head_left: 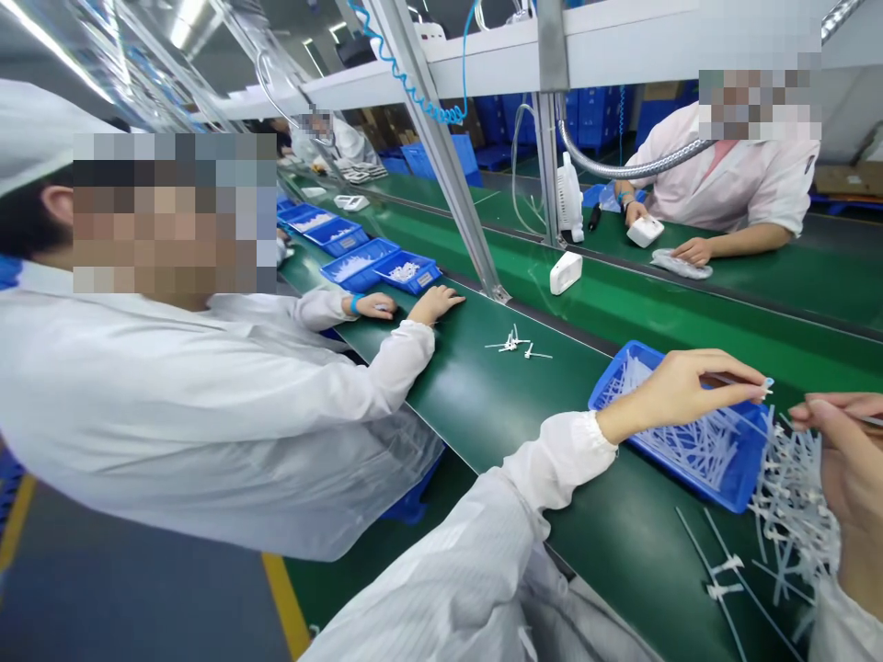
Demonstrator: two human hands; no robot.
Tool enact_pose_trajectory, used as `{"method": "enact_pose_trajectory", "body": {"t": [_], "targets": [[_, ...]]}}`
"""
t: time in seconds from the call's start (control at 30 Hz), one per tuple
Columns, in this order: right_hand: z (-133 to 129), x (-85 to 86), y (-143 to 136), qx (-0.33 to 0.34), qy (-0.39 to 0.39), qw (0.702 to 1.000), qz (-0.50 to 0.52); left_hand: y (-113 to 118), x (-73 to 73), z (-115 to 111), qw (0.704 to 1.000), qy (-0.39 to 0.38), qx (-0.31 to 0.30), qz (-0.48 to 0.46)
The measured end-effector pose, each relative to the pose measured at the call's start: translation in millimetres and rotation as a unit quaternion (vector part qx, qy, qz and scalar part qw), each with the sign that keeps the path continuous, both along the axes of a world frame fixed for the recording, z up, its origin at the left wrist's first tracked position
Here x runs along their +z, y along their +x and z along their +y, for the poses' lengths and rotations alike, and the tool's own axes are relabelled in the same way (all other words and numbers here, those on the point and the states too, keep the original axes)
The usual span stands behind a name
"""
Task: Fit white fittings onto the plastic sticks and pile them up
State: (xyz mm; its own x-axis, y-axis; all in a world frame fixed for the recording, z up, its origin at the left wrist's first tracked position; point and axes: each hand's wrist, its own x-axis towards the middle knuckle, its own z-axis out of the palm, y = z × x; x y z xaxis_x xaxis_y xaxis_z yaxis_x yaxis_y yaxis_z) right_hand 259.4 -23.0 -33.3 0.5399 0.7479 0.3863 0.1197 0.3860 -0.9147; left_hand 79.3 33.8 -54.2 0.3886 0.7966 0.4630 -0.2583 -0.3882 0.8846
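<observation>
Above a blue tray (749, 473) of thin translucent strips (696, 450), my left hand (690, 386) pinches a small white piece (765, 388) between thumb and fingertips. At the right edge of the view, my right hand (845, 450) has its thumb and fingers pressed together; what they hold is too small to name. Between my hands and below them lies a pile of strips with white pieces (793, 506). Two more such strips (724, 575) lie crossed nearer the table's front edge.
On the green table (475, 395) lies a small group of white parts (511, 340). A person in white (207, 414) sits at the left beside blue trays (407, 273). Metal posts (448, 156) rise behind. Across the belt, another person (731, 184) handles a white device (645, 231).
</observation>
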Motion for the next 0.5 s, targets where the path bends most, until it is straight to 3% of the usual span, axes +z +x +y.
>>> {"method": "enact_pose_trajectory", "body": {"t": [0.17,0.5], "targets": [[4,-7.2,-18,0.069,0.011,0.997,0.042,3,-0.9,-3,1.000,0.003,0.009,-0.014],[9,-13.8,-19,0.146,0.040,0.979,0.137,5,-3.5,-7,0.999,0.033,0.035,-0.015]]}}
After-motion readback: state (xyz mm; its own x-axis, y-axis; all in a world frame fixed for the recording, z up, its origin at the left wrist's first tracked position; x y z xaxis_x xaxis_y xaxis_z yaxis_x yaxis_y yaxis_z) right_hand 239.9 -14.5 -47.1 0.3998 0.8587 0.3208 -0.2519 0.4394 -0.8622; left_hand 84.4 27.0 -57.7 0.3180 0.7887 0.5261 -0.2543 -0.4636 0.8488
